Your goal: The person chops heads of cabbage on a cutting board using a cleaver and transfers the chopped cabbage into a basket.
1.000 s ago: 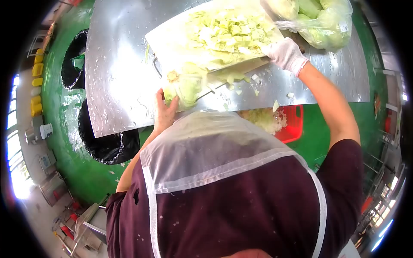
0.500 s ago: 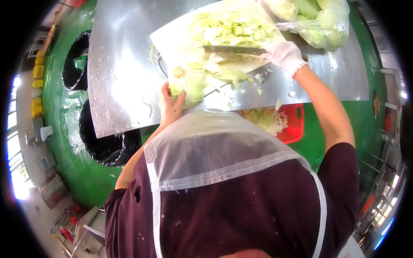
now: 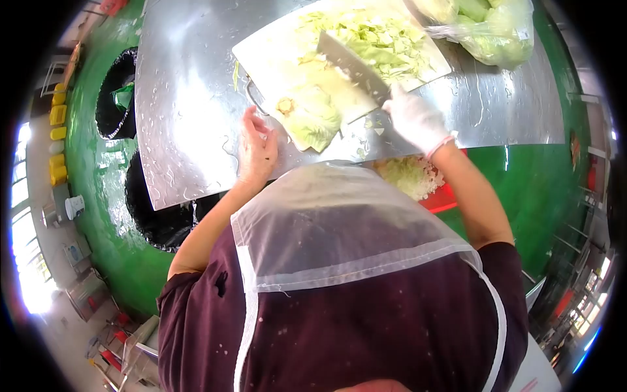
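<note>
Big food-prep kitchen, long shiny steel table (image 3: 183,117), bright green painted floor (image 3: 98,189), black-lined trash bins (image 3: 153,209), clear plastic bag of green cabbages (image 3: 496,29), red plastic crate of chopped cabbage (image 3: 441,196)

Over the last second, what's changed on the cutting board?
The left hand has let go of the cabbage piece and now rests beside it on the steel table. The gloved right hand has swung the knife from lying across the board to a slant against the chopped cabbage. The bag of cabbages stayed put.
</note>
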`<state>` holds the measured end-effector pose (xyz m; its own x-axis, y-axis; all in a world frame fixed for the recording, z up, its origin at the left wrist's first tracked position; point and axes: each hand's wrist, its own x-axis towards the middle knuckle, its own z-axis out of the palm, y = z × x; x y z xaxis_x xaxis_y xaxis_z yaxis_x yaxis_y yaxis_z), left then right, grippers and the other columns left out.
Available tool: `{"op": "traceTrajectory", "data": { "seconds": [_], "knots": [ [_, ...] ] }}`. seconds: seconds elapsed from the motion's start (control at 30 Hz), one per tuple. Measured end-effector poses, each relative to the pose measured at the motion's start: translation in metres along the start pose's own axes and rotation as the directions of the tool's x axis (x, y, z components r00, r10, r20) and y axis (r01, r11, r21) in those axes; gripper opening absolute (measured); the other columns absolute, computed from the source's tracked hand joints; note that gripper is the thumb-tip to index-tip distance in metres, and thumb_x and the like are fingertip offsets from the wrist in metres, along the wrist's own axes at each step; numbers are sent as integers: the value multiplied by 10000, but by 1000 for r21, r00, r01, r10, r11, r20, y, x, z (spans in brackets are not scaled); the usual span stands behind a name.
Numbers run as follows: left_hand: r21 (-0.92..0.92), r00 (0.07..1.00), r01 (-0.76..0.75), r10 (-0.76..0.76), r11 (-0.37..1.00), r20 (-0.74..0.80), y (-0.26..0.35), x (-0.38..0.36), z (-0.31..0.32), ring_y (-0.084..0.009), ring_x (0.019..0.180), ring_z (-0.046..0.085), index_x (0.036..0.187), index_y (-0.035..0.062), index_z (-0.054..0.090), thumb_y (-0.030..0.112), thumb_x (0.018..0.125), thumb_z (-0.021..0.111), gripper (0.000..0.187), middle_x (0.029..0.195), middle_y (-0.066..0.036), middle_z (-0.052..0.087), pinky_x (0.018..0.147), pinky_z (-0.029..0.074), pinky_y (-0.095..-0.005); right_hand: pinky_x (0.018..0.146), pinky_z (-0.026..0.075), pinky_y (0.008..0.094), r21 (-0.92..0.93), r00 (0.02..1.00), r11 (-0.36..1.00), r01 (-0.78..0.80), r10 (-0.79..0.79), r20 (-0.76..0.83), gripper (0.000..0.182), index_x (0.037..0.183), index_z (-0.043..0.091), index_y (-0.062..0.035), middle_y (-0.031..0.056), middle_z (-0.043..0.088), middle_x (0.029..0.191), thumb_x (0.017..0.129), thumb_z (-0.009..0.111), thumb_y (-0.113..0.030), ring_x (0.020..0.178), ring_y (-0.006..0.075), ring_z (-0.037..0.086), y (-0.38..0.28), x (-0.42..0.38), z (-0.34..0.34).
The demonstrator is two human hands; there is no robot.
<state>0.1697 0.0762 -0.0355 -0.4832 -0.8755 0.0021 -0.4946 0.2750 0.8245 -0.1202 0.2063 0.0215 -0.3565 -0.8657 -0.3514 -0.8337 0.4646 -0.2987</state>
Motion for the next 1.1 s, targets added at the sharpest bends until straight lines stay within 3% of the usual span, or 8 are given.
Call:
{"op": "traceTrajectory", "data": {
  "seconds": [0.1, 0.2, 0.3, 0.47, 0.67, 0.77, 0.97, 1.1],
  "knots": [
    [362, 750, -656, 623, 662, 220, 7, 29, -21, -308, 1023, 510, 1208, 145, 571, 97, 705, 759, 539, 1145, -94, 524, 888, 452, -421, 692, 478, 526, -43, 998, 997, -70, 70, -8, 278, 1080, 459, -65, 235, 655, 850, 957, 472, -314, 823, 417, 641, 0, 1, -25],
    [305, 703, -711, 653, 634, 282, -7, 50, -2, -314, 1037, 504, 1087, 192, 644, 167, 659, 793, 454, 1164, -51, 539, 889, 454, -417, 694, 472, 532, -63, 998, 997, -35, 31, -60, 274, 1078, 469, -85, 224, 650, 840, 964, 456, -334, 827, 409, 640, -14, -2, -32],
    [325, 798, -586, 597, 742, 78, -3, 48, 27, -309, 1034, 508, 1063, 180, 653, 174, 668, 790, 418, 1136, -45, 548, 888, 456, -410, 694, 469, 532, -9, 989, 999, 32, -33, -146, 267, 1070, 482, -103, 213, 641, 826, 969, 442, -347, 824, 401, 640, -21, -2, -29],
    [247, 824, -550, 567, 798, 2, -1, 41, 31, -333, 1015, 535, 1100, 100, 631, 128, 737, 761, 387, 1136, -98, 572, 902, 437, -430, 636, 486, 474, -135, 967, 981, 140, -165, -195, 251, 1055, 513, -121, 180, 635, 807, 982, 429, -346, 796, 350, 652, -14, 3, -26],
    [349, 745, -596, 660, 723, -96, -13, 37, 34, -313, 1003, 540, 1040, 88, 631, 72, 745, 720, 308, 1096, -71, 592, 877, 456, -407, 581, 491, 435, 66, 970, 982, 177, -162, -182, 263, 1024, 531, -101, 154, 638, 764, 985, 422, -337, 706, 303, 659, -66, -6, -70],
    [262, 767, -591, 632, 763, -111, -17, 38, 39, -310, 991, 547, 1039, 81, 631, 45, 751, 702, 298, 1092, -69, 592, 875, 457, -409, 577, 499, 426, -137, 985, 981, 136, -119, 123, 283, 1058, 531, -64, 176, 632, 727, 979, 444, -321, 678, 320, 656, -66, 20, -33],
    [220, 772, -595, 626, 773, -113, -9, 34, 33, -306, 972, 548, 1037, 85, 630, 15, 765, 681, 285, 1067, -80, 589, 866, 459, -410, 589, 502, 438, -63, 973, 973, 222, -217, 76, 277, 1055, 525, -40, 171, 619, 689, 985, 439, -294, 654, 338, 641, -41, 41, -16],
    [285, 765, -577, 628, 766, -140, -5, 27, 31, -307, 957, 548, 1010, 88, 638, 8, 762, 682, 265, 1025, -81, 582, 844, 461, -409, 553, 484, 423, 15, 961, 973, 230, -224, -164, 258, 1016, 537, -46, 115, 552, 614, 982, 457, -290, 596, 293, 609, -78, 5, -61]
  ]
}}
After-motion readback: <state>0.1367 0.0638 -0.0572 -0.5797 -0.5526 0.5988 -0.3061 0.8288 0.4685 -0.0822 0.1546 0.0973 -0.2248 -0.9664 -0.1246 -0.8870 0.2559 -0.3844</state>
